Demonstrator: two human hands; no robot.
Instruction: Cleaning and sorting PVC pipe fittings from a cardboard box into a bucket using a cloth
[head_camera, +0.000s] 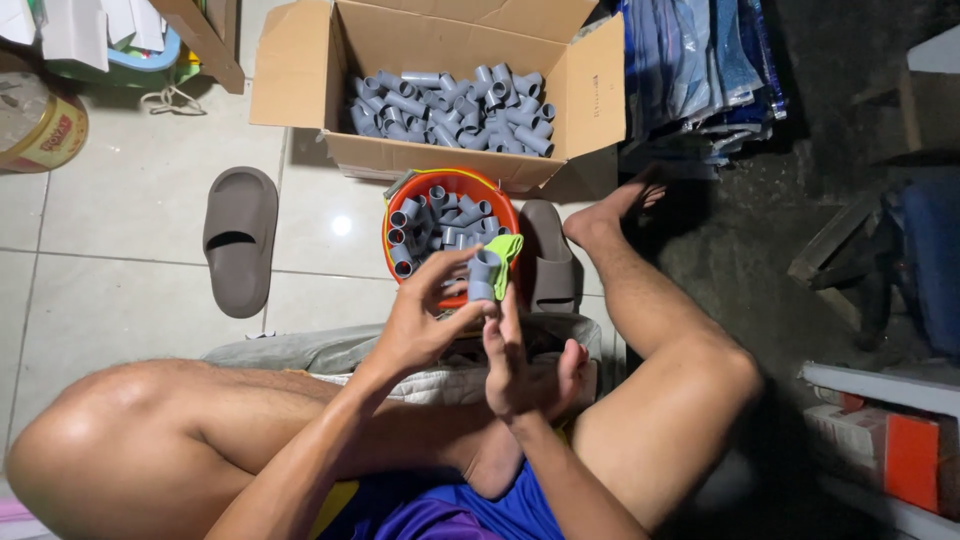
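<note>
While the grey pipe elbow sits just above the near rim of the orange basin, the left hand pinches it and the right hand, half open, seems to press a green cloth against it. Wiping looks underway; next calls for turning the fitting.

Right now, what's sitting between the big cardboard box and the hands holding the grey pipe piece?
In the head view, an orange basin full of grey pipe fittings sits between the cardboard box and the hands.

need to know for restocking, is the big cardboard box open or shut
Open. The cardboard box has its flaps folded outward, and grey pipe fittings show inside, piled across its bottom.
</note>
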